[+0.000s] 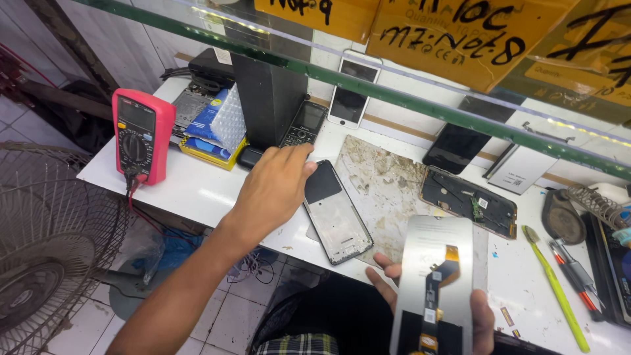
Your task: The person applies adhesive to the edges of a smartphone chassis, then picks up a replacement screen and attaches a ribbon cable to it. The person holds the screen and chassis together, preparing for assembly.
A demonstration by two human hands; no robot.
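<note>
Phone repair bench, both hands busy.
Right hand (pixel 460 315) grips a phone display panel (pixel 434 283) near the bench edge; left hand (pixel 273 190), fingers loosely spread, rests beside the bare phone frame (pixel 336 213), reaching toward a keypad phone (pixel 303 125).

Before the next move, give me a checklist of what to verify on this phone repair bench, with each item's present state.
1. Right hand grips the replacement screen panel, back side up: ok.
2. Orange flex cable on that panel lies flat against it, no tear seen: ok.
3. Left hand is over the bench beside the bare phone frame, holding nothing: ok.
4. Phone frame lies flat, partly on the stained work mat: ok.
5. Mat surface clean of debris: not ok, it is smeared and littered.
6. Opened phone with its board showing has all parts in place: cannot tell.
</note>
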